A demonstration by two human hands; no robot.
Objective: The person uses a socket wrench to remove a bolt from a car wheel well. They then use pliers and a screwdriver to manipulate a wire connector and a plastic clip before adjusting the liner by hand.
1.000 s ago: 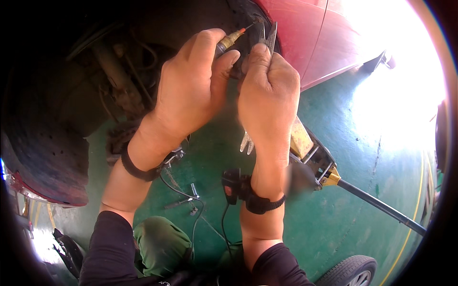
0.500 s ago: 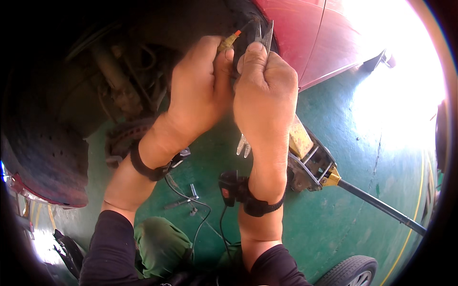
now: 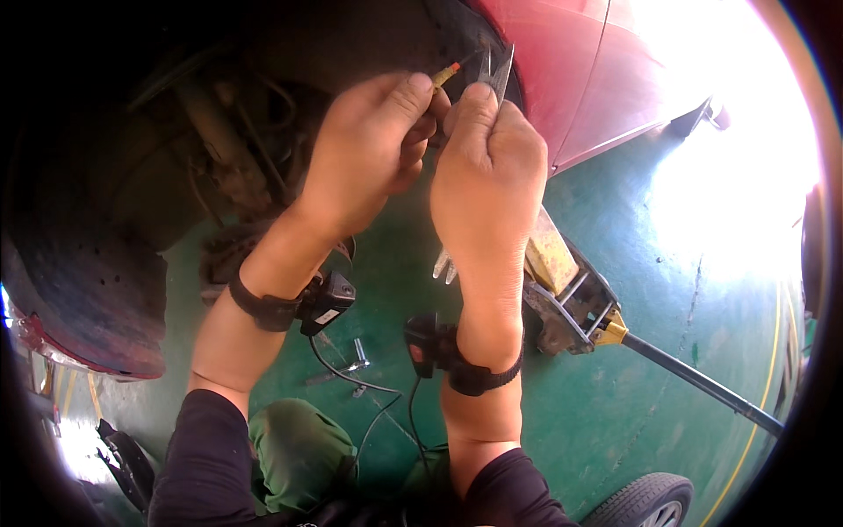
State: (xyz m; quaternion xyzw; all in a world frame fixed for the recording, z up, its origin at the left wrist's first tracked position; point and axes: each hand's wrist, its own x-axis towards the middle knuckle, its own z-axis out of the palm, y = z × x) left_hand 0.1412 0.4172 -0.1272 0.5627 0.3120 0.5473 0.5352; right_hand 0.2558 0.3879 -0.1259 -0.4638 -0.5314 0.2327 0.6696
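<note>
My left hand (image 3: 373, 145) is closed, pinching a slim yellow tool (image 3: 444, 76) between thumb and fingers. This tool has an orange-red end, with a thin dark rod reaching toward the right. Beside it, my right hand (image 3: 487, 171) is wrapped round bare-metal pliers (image 3: 500, 79), its thumb lying along them. Their two pointed ends stand apart above my fist, near the yellow tool's thin rod. The two lower ends show below my palm, while the middle is hidden in my hand. Both hands are raised in front of a dark wheel well (image 3: 369, 35).
A red car panel (image 3: 562, 88) borders the wheel well. A floor jack (image 3: 571, 299) with a long handle stands on the green floor at the right. A ratchet wrench (image 3: 356, 364) lies below, and a wheel (image 3: 645, 505) at lower right. Cables hang from my wrist devices.
My left hand has turned, its thumb now on top of the yellow tool, which has shifted slightly right. My right hand with the pliers has barely moved.
</note>
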